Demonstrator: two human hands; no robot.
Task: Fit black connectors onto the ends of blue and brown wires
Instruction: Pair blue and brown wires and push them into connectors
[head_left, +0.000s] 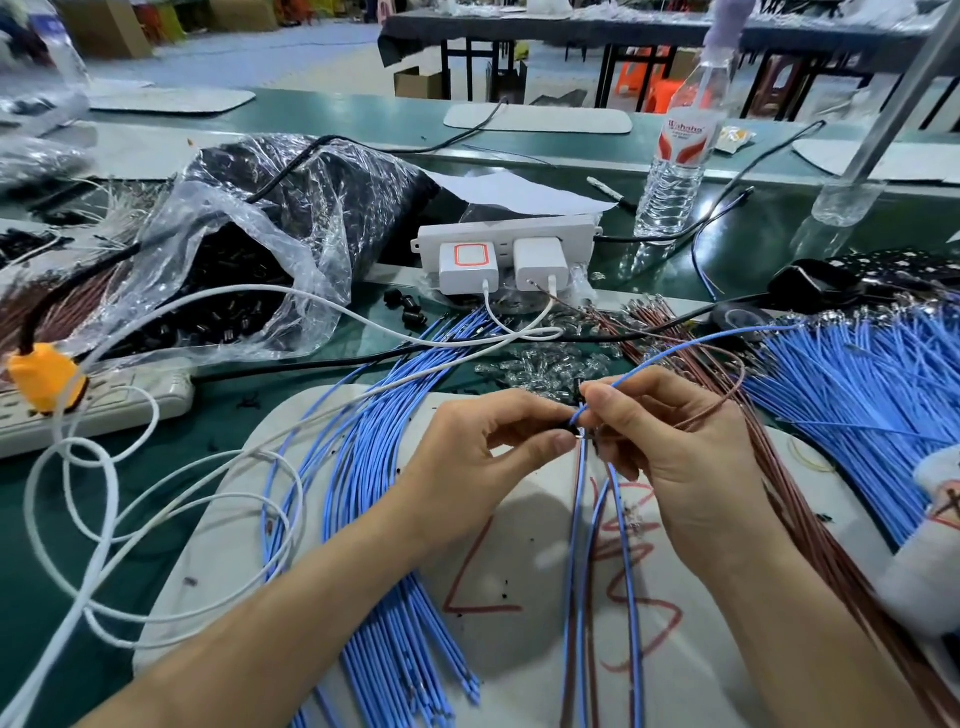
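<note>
Green bench (218, 415); bag (249, 234) holds connectors (228, 312).

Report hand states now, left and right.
Left hand: closed, pinching a small black plastic connector.
Right hand: closed, pinching a thin blue wire; a thin brown wire also runs into its fingers.

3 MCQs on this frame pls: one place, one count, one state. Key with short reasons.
1. The water bottle stands: A) on the grey mat B) behind the charger strip, to its right C) inside the plastic bag.
2. Chargers plugged into that strip: A) one B) four C) two.
3. The left hand: A) pinches a black connector B) lies flat C) holds scissors.
Key: B, it rises past the strip's right end; C, two white blocks side by side; A, thumb and finger close on it.
</note>
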